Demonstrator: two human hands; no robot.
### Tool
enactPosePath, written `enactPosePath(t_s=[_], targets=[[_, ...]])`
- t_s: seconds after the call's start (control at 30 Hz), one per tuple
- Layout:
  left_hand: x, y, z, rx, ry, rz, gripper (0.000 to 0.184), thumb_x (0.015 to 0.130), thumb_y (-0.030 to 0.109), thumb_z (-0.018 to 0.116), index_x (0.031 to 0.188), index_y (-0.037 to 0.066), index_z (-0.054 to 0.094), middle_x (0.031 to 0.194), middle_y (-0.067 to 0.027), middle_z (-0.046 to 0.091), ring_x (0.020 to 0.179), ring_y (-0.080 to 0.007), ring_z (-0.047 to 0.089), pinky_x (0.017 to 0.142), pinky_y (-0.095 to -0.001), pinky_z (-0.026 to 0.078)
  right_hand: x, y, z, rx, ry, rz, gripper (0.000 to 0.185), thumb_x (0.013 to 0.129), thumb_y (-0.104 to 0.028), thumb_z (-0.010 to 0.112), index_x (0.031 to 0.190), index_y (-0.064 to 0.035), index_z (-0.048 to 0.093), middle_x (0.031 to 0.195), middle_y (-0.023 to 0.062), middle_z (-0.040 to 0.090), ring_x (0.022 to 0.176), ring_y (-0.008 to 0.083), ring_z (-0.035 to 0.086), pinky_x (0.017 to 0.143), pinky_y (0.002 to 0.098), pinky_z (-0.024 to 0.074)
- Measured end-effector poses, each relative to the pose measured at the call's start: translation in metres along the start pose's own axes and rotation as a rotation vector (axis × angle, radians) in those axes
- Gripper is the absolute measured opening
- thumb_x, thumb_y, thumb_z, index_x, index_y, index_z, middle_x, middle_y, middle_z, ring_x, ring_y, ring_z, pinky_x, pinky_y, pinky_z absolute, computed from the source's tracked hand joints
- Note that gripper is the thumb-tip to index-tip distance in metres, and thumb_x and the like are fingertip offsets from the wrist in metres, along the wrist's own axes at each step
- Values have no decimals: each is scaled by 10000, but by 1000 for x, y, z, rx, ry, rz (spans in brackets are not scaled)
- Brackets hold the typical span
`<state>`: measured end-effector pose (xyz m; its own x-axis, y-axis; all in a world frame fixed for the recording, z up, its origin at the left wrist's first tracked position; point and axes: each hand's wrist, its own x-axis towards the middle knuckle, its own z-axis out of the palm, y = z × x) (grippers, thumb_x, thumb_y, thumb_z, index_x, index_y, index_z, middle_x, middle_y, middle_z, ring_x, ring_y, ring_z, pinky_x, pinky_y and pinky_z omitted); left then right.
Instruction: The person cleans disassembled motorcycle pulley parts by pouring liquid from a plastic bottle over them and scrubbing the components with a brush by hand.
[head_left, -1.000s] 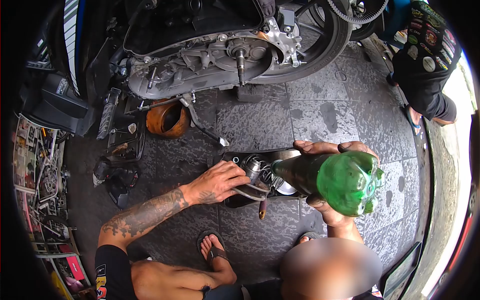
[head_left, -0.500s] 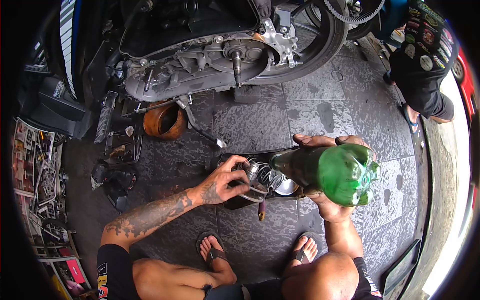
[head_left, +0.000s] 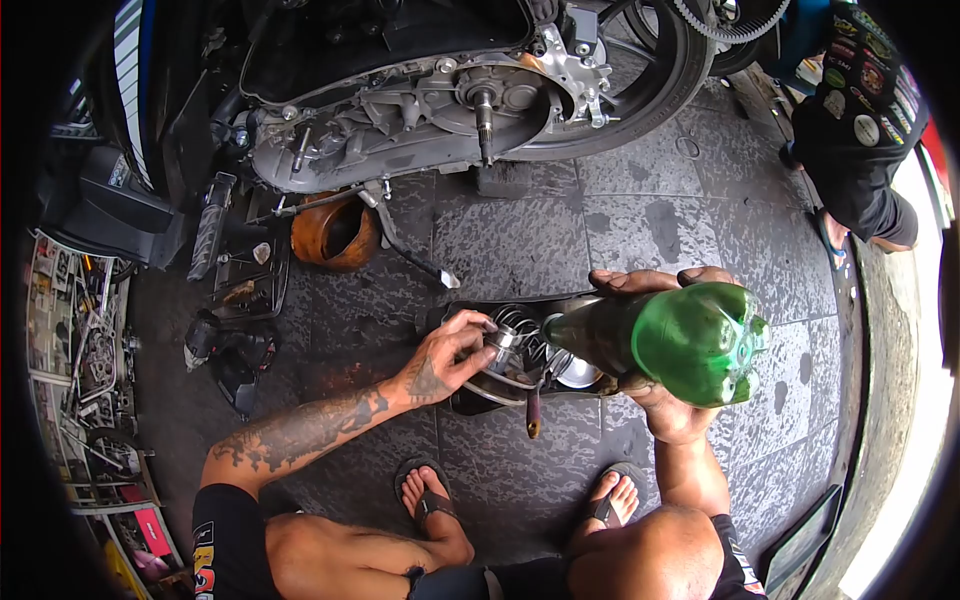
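Your right fingers (head_left: 632,282) clamp the green plastic bottle (head_left: 685,345), neck (head_left: 572,332) leftward, toward the metal cylinder (head_left: 504,342) your left fingers (head_left: 468,321) pinch.

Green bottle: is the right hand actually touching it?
Touching. The head view shows the right hand wrapped around the green bottle, fingers along its far side, thumb against the near side.

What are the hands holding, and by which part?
The right hand holds a green bottle around its body. The left hand touches a metal part; whether gripped, unclear.
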<state>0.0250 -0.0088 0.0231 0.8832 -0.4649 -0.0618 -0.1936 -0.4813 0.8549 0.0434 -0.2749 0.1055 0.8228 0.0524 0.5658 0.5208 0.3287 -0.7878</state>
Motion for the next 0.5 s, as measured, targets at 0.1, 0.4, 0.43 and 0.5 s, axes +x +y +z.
enactPosePath(t_s=[0.1,0.4,0.43,0.5], targets=[[7,1,0,-44,-38,-214,210,907,198,631,894,-8,594,1196,-142,529,1116,-242,540,885,-375,456,-6,1,6,23,29,12,911,649,-236,900,1257,0,263,1078,250,618,1059,353,623,951,462,487],[34,9,-14,-59,-358,-480,708,852,262,666,1388,-89,364,1375,-303,458,1309,-386,442,1092,-422,369,-8,-3,13,1,63,73,943,643,-379,876,1238,-65,216,1104,222,612,1076,359,607,969,493,465],[39,12,-16,-10,-424,-519,725,845,282,681,1369,-113,373,1354,-307,477,1293,-384,462,1089,-415,374,-8,-3,14,56,102,99,946,641,-389,876,1235,-74,210,1108,223,610,1076,359,606,975,500,461],[51,3,-16,-19,-470,-505,808,815,338,724,1361,-138,366,1312,-300,517,1244,-361,515,1059,-391,403,-9,2,9,-65,-1,34,952,637,-374,884,1241,-80,210,1123,234,602,1071,368,608,967,518,464]])
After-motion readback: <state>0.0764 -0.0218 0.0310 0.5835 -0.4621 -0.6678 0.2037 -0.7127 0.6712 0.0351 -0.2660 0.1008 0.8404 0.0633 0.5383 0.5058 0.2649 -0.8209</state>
